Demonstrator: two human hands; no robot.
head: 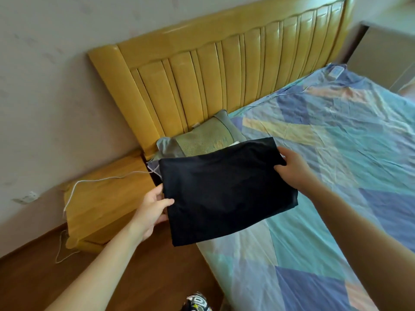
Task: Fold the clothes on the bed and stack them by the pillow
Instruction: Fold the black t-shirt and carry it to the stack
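A folded black garment hangs flat in the air over the near left corner of the bed. My left hand grips its left edge, thumb on top. My right hand grips its far right corner, thumb on the cloth. Just beyond the garment lies a green and grey pillow against the headboard. A strip of pale cloth shows between the pillow and the garment; what it is I cannot tell.
A yellow wooden headboard stands along the wall. A wooden nightstand sits left of the bed with a white cord across it. Brown floor runs below, with a shoe at the bottom edge.
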